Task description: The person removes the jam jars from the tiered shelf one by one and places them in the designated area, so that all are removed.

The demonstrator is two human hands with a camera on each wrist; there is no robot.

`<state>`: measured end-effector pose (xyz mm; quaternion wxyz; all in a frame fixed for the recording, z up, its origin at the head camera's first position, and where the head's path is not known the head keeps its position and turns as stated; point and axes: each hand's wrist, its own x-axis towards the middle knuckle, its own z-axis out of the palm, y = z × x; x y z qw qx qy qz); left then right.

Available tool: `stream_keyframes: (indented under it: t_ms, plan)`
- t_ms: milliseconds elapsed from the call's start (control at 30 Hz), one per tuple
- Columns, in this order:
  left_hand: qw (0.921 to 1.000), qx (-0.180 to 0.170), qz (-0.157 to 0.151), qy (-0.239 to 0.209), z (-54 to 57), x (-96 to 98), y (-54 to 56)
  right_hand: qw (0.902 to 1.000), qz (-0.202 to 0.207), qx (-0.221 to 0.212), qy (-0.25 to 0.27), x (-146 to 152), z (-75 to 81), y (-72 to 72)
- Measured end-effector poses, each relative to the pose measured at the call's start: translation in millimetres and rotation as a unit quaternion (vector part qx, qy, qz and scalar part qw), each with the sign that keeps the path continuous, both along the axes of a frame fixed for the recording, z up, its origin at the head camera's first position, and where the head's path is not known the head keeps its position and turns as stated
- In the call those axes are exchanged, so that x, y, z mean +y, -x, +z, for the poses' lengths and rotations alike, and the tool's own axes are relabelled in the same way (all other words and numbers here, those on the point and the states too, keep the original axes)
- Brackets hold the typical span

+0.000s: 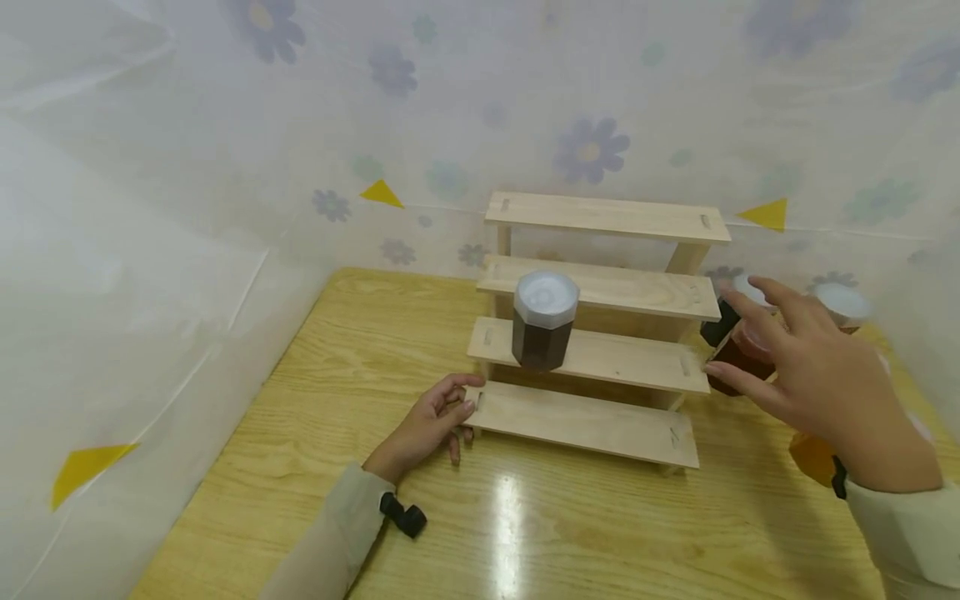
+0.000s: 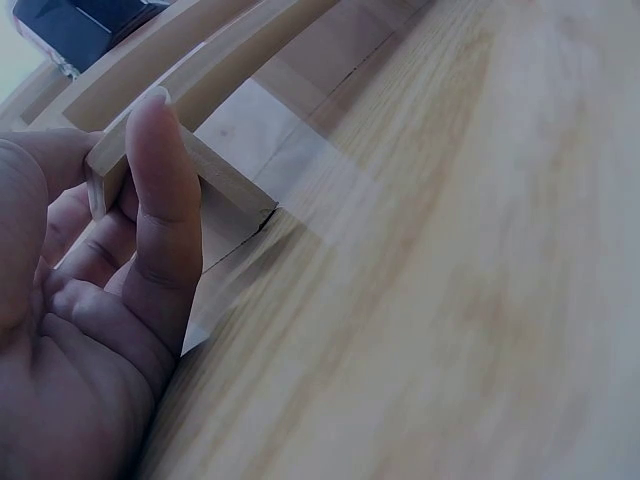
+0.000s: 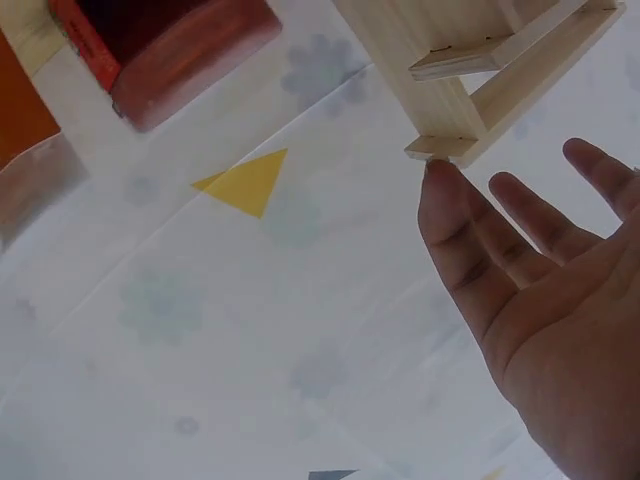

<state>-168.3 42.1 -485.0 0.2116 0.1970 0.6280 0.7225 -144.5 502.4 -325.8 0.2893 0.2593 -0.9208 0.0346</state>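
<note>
A pale wooden four-step display shelf (image 1: 585, 417) stands on the table. My left hand (image 1: 431, 421) grips the left end of its lowest step; the left wrist view shows the thumb against the board's edge and fingers curled beneath. On the second step from the bottom, left of its middle, stands a dark faceted jar (image 1: 542, 342) with a whitish lid. My right hand (image 1: 832, 375) hovers right of the shelf with thumb and fingers spread, above a dark red jar (image 1: 738, 367). In the right wrist view its fingers are extended and hold nothing. Whether it touches the jar I cannot tell.
Beside the shelf on the right are a black jar (image 1: 717, 323), a whitish-topped jar (image 1: 843, 304) and an orange jar (image 1: 813, 457), partly hidden by my right hand. Flowered sheeting (image 1: 450, 125) with yellow triangles hangs behind the wood-grain table (image 1: 300, 433).
</note>
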Motion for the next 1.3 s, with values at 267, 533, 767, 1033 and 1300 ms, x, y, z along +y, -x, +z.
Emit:
stream_keyframes:
  t_ms: [267, 533, 767, 1033, 1300]
  plan:
    - [1.0, 0.004, 0.003, 0.003, -0.7, -0.3, 0.2, 0.9993, 0.035, 0.013, 0.008, -23.2, 2.6, 10.6]
    - [1.0, -0.002, -0.001, 0.0, -0.4, 0.2, -0.4, 0.9953, 0.086, 0.043, 0.012, -47.4, 2.9, 23.2]
    - [1.0, -0.002, 0.0, 0.001, 1.2, -0.5, -1.0, 0.9939, 0.101, 0.041, 0.016, -68.6, 9.1, 28.5]
    - [1.0, -0.005, 0.001, 0.0, 1.6, 0.6, -1.0, 0.9879, 0.15, 0.019, 0.036, -98.6, 13.2, 35.2]
    - [1.0, -0.003, 0.0, 0.0, 0.3, -0.4, -0.6, 0.9846, 0.169, -0.01, 0.042, -123.4, 12.4, 39.4]
